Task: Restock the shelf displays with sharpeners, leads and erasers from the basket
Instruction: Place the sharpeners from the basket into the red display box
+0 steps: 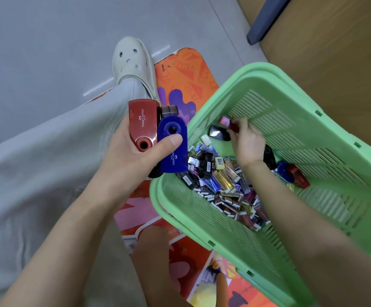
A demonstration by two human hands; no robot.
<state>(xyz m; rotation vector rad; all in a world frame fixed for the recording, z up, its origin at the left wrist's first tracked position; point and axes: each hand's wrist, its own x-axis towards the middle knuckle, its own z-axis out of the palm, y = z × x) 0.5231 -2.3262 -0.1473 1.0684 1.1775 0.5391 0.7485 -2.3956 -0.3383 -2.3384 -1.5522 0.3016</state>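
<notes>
My left hand [133, 156] holds a red sharpener [143, 125] and a blue sharpener [173, 147] side by side, thumb pressed over both, just left of the green basket [313, 134]. A dark sharpener [155, 172] peeks out beneath them. Inside the basket my right hand [246, 140] pinches a small red and pink sharpener [230, 124] above a black one [219, 132]. A heap of lead boxes and erasers [224, 185] fills the basket's lower corner. More blue and red sharpeners [295, 175] lie to the right of my wrist.
The basket stands tilted on an orange patterned mat [180, 72] on a grey floor. A leg in grey trousers and a white clog [133, 60] are at the left. A wooden shelf unit [335, 41] with a dark edge rises at the upper right.
</notes>
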